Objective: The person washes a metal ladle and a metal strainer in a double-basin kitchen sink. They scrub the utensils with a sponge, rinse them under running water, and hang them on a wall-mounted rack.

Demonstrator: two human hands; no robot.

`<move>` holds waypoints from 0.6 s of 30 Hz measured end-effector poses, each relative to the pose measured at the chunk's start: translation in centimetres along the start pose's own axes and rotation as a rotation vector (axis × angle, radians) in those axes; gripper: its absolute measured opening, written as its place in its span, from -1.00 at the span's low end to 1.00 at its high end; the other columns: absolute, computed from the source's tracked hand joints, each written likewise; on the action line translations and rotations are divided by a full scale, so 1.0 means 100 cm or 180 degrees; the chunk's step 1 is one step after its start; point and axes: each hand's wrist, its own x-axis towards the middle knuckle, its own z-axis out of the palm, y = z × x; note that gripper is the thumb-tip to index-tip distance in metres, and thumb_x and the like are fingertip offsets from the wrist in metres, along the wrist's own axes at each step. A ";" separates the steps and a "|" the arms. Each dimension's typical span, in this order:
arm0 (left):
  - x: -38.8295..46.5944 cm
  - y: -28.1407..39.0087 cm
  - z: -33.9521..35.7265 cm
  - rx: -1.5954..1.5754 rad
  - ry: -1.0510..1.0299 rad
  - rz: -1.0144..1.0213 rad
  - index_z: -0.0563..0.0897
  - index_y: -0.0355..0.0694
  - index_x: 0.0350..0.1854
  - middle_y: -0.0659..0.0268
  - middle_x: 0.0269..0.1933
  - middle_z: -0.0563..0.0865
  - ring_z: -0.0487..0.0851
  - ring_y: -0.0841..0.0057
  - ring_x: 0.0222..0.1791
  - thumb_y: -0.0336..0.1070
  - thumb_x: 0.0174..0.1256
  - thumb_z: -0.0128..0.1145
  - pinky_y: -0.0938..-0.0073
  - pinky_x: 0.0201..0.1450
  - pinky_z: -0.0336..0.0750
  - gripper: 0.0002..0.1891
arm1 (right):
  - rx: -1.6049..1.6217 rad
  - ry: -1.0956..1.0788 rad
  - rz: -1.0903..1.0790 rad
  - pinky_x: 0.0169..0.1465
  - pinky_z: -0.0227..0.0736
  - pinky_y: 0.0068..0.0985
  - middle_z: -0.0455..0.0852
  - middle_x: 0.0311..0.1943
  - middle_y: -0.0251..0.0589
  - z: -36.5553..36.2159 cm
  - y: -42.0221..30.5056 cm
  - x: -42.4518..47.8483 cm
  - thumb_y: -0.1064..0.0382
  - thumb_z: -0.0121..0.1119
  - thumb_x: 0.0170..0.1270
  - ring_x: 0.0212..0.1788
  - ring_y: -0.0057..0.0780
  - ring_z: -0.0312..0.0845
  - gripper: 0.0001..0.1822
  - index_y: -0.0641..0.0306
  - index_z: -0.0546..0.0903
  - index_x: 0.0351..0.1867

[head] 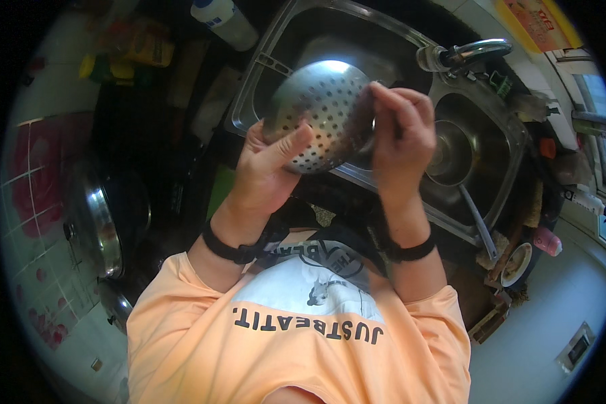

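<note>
A round perforated metal colander is held up over the near edge of the double stainless-steel sink, its holed outer side facing me. My left hand grips its lower left part, thumb lying across the holes. At the colander's right rim is my right hand, slightly blurred, with the fingers bent and the fingertips close to the metal. Whether those fingers pinch the rim or something else is hidden. In the right basin sits a metal pan with its long handle leaning over the front edge.
A chrome faucet rises behind the basins. Left of the sink stands a white bottle; a lidded pan is farther left. On the right are a bowl, a pink bottle and a green brush.
</note>
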 end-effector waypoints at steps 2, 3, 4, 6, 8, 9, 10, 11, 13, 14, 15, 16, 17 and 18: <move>0.005 -0.004 -0.011 0.0024 0.0076 -0.0009 0.67 -0.19 0.10 0.21 0.07 0.73 0.67 0.34 0.11 -0.28 0.37 0.26 0.23 0.23 0.52 -0.70 | 0.0063 -0.0209 -0.0377 -0.18 0.58 -0.42 0.65 -0.25 -0.13 0.007 -0.010 -0.014 0.61 0.27 0.11 -0.22 -0.25 0.64 -0.70 0.22 0.75 -0.16; 0.008 -0.005 -0.014 0.0043 0.0103 -0.0011 0.66 -0.18 0.12 0.21 0.10 0.71 0.65 0.32 0.14 -0.23 0.37 0.26 0.19 0.26 0.51 -0.68 | 0.0200 -0.0388 -0.0573 -0.16 0.58 -0.39 0.64 -0.26 -0.12 0.014 -0.021 -0.022 0.62 0.28 0.06 -0.21 -0.19 0.64 -0.68 0.21 0.75 -0.16; 0.008 -0.005 -0.013 -0.0012 0.0185 0.0021 0.64 -0.18 0.15 0.21 0.11 0.70 0.64 0.31 0.16 -0.21 0.37 0.27 0.18 0.28 0.49 -0.65 | 0.0286 -0.0421 -0.0511 -0.16 0.58 -0.40 0.64 -0.26 -0.12 0.018 -0.022 -0.022 0.61 0.28 0.06 -0.21 -0.20 0.64 -0.69 0.21 0.75 -0.17; 0.004 -0.002 -0.007 -0.0120 0.0366 0.0103 0.60 -0.18 0.20 0.21 0.14 0.68 0.61 0.29 0.19 -0.16 0.37 0.27 0.17 0.31 0.45 -0.59 | 0.0293 -0.0287 -0.0184 -0.16 0.57 -0.42 0.64 -0.26 -0.13 0.019 -0.008 -0.011 0.59 0.29 0.08 -0.21 -0.24 0.63 -0.72 0.22 0.74 -0.18; 0.003 -0.004 -0.004 -0.0048 0.0350 0.0115 0.56 -0.18 0.25 0.20 0.18 0.65 0.56 0.28 0.24 -0.13 0.37 0.27 0.13 0.35 0.40 -0.54 | 0.0454 0.0092 0.0544 -0.19 0.54 -0.46 0.64 -0.25 -0.14 0.018 0.014 0.001 0.55 0.26 0.18 -0.21 -0.31 0.63 -0.79 0.24 0.74 -0.20; 0.004 -0.003 -0.004 0.0007 0.0336 0.0132 0.54 -0.19 0.27 0.20 0.20 0.64 0.53 0.27 0.27 -0.11 0.37 0.27 0.11 0.37 0.38 -0.51 | 0.0405 0.0052 0.0330 -0.19 0.53 -0.47 0.64 -0.25 -0.15 0.019 0.011 -0.005 0.55 0.24 0.21 -0.21 -0.32 0.63 -0.81 0.25 0.73 -0.20; 0.007 -0.002 -0.004 -0.0136 0.0409 0.0143 0.54 -0.18 0.26 0.20 0.20 0.63 0.53 0.28 0.27 -0.13 0.37 0.27 0.12 0.36 0.39 -0.53 | 0.0352 -0.0006 0.0088 -0.20 0.52 -0.49 0.64 -0.25 -0.15 0.019 0.003 -0.011 0.54 0.23 0.23 -0.22 -0.33 0.62 -0.83 0.26 0.73 -0.20; 0.010 0.000 -0.005 -0.0279 0.0482 0.0155 0.55 -0.17 0.25 0.20 0.20 0.63 0.54 0.29 0.27 -0.15 0.37 0.27 0.13 0.35 0.40 -0.54 | 0.0299 -0.0065 -0.0153 -0.21 0.52 -0.50 0.64 -0.25 -0.15 0.020 -0.005 -0.016 0.53 0.21 0.26 -0.22 -0.34 0.62 -0.84 0.27 0.73 -0.21; 0.008 0.000 -0.004 -0.0344 0.0507 0.0169 0.54 -0.17 0.27 0.20 0.23 0.61 0.51 0.28 0.29 -0.14 0.36 0.27 0.10 0.38 0.36 -0.52 | 0.0517 -0.0039 0.0128 -0.17 0.49 -0.54 0.63 -0.27 -0.15 0.025 0.002 -0.016 0.53 0.22 0.25 -0.21 -0.35 0.61 -0.85 0.30 0.73 -0.20; 0.006 0.001 0.000 -0.0255 0.0456 0.0189 0.52 -0.18 0.29 0.19 0.25 0.60 0.49 0.27 0.32 -0.09 0.36 0.28 0.07 0.41 0.31 -0.48 | 0.0471 0.0062 0.0278 -0.16 0.48 -0.55 0.62 -0.28 -0.15 0.026 0.022 -0.006 0.53 0.23 0.24 -0.21 -0.36 0.61 -0.84 0.30 0.73 -0.19; 0.005 0.002 0.002 -0.0154 0.0404 0.0221 0.50 -0.20 0.31 0.18 0.27 0.59 0.46 0.25 0.34 -0.05 0.35 0.28 0.04 0.45 0.25 -0.45 | 0.0441 0.0166 0.0422 -0.14 0.48 -0.56 0.61 -0.29 -0.16 0.028 0.029 0.003 0.54 0.24 0.23 -0.20 -0.37 0.61 -0.82 0.30 0.74 -0.18; 0.005 0.003 0.000 -0.0179 0.0437 0.0233 0.50 -0.19 0.31 0.18 0.27 0.59 0.46 0.24 0.34 -0.05 0.35 0.28 0.04 0.45 0.25 -0.45 | 0.0495 0.0175 0.0505 -0.10 0.47 -0.59 0.62 -0.29 -0.15 0.027 0.029 0.003 0.56 0.24 0.21 -0.19 -0.40 0.61 -0.81 0.31 0.74 -0.17; 0.005 0.004 -0.004 -0.0204 0.0469 0.0244 0.50 -0.19 0.31 0.17 0.27 0.59 0.47 0.23 0.34 -0.05 0.35 0.27 0.03 0.45 0.25 -0.45 | 0.0647 0.0190 0.0490 -0.11 0.47 -0.59 0.63 -0.28 -0.15 0.027 0.023 -0.001 0.55 0.23 0.22 -0.19 -0.42 0.61 -0.82 0.32 0.73 -0.18; 0.004 0.004 -0.007 -0.0245 0.0507 0.0254 0.51 -0.19 0.31 0.17 0.27 0.59 0.47 0.23 0.33 -0.05 0.35 0.27 0.02 0.45 0.25 -0.45 | 0.0788 0.0192 0.0474 -0.12 0.47 -0.60 0.64 -0.27 -0.14 0.028 0.015 -0.007 0.54 0.22 0.23 -0.20 -0.43 0.61 -0.84 0.33 0.73 -0.19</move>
